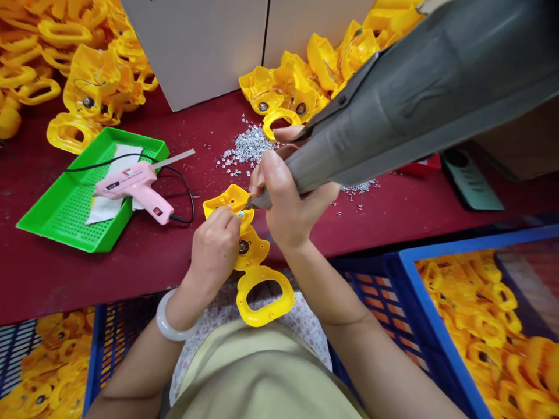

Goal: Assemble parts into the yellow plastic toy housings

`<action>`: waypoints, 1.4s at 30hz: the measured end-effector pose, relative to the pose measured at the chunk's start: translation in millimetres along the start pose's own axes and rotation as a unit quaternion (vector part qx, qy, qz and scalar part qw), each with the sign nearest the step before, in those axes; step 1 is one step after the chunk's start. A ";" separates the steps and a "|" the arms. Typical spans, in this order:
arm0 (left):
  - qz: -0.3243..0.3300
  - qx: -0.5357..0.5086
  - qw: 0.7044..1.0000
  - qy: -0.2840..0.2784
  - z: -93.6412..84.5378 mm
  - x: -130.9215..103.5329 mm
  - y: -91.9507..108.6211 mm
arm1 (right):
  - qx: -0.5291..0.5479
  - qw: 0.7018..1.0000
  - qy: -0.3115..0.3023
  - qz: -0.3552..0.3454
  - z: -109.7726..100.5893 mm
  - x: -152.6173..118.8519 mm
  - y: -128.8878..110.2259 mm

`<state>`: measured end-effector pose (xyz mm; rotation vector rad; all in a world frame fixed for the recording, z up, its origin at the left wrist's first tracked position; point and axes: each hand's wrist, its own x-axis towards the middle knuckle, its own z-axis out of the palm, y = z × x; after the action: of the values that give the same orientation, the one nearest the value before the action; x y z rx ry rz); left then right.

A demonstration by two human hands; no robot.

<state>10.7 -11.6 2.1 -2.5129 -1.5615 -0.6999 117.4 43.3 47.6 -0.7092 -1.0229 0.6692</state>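
Observation:
A yellow plastic housing (258, 247) with a ring-shaped handle rests at the table's front edge, the handle hanging over it toward my lap. My left hand (216, 247) is closed on the housing's left side, fingertips near a small bluish-silver part inside. My right hand (288, 203) wraps round the nose of a large dark grey power screwdriver (393, 110), which slants in from the upper right. Its tip meets the upper part of the housing beside my left fingertips; the exact contact point is hard to see. A small round dark part sits in the housing's middle.
Loose silver screws (252, 144) lie behind the housing. On the left, a pink glue gun (135, 187) rests on a green tray (94, 241), its cable trailing. Yellow housings pile up behind and fill blue crates (437, 308) below. A phone (471, 180) lies at right.

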 end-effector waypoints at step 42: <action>0.019 0.029 0.999 -0.015 -1.9 4.0 0.1 | -0.015 0.999 -0.026 0.035 -1.4 -3.5 5.9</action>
<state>11.6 -9.0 5.6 -2.5153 -1.5177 -0.6063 116.5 43.8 40.7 -0.7600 -1.0611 0.7376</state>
